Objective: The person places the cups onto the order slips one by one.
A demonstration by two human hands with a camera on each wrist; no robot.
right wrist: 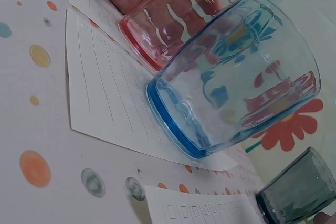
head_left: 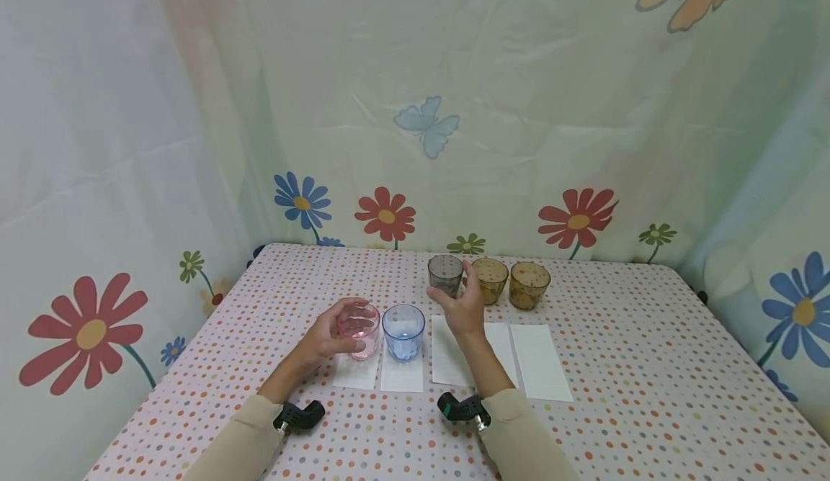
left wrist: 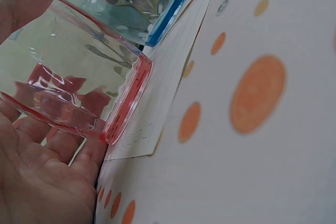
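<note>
And here's the right hand [head_left: 465,308] out at the grey cup [head_left: 444,273], fingers half spread, thumb across its near side and a finger along its right, the cup held between them, how firmly I can't tell! It stands upright at the far side of the tabletop [head_left: 622,373], beyond the paper [head_left: 447,362], just left of the amber cups [head_left: 493,279], so the right hand is plainly nearer. Over on the left, the left hand [head_left: 324,333] curves its fingers round the pink cup [head_left: 366,328], with the blue cup [head_left: 403,335] just right of that
</note>
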